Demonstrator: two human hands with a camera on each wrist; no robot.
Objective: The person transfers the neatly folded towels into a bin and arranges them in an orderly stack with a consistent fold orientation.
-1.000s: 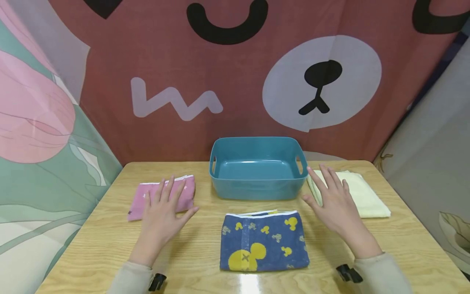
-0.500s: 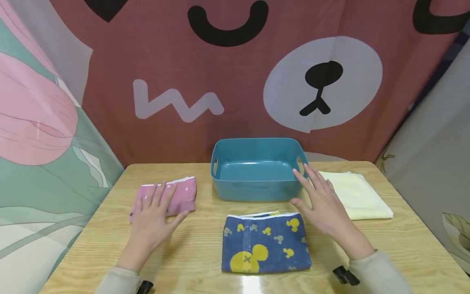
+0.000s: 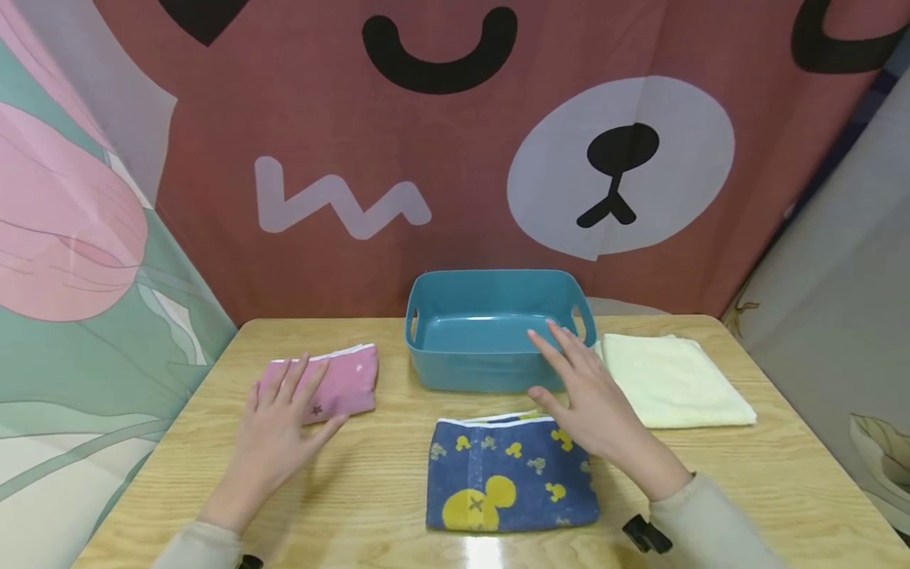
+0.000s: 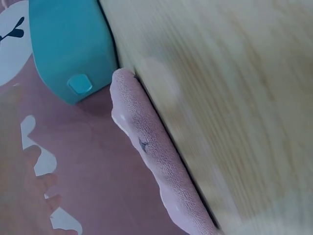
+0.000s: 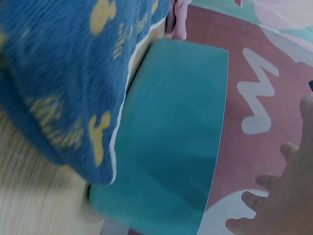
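Observation:
My left hand (image 3: 273, 435), fingers spread, hovers over the near left part of a folded pink towel (image 3: 348, 379) with small stars. In the left wrist view that pink towel (image 4: 151, 152) lies flat on the wood, and the left hand (image 4: 22, 191) stays above it. My right hand (image 3: 590, 399) reaches inward with spread fingers, holding nothing. It overlaps the front right of a teal basket (image 3: 462, 370) and the far right corner of a folded blue towel (image 3: 512, 474) with yellow mouse-head prints. The right wrist view shows the right hand (image 5: 283, 196) above the basket (image 5: 166, 132).
A folded pale yellow towel (image 3: 675, 383) lies right of the basket on the wooden table (image 3: 370, 490). Behind the table hangs a reddish cloth (image 3: 341, 276) with a bear print. Patterned drapes (image 3: 71, 379) close in the left and right sides.
My right hand has moved left, from beside the yellow towel to in front of the basket. My left hand has drifted slightly left and toward me. The towels and basket have stayed put.

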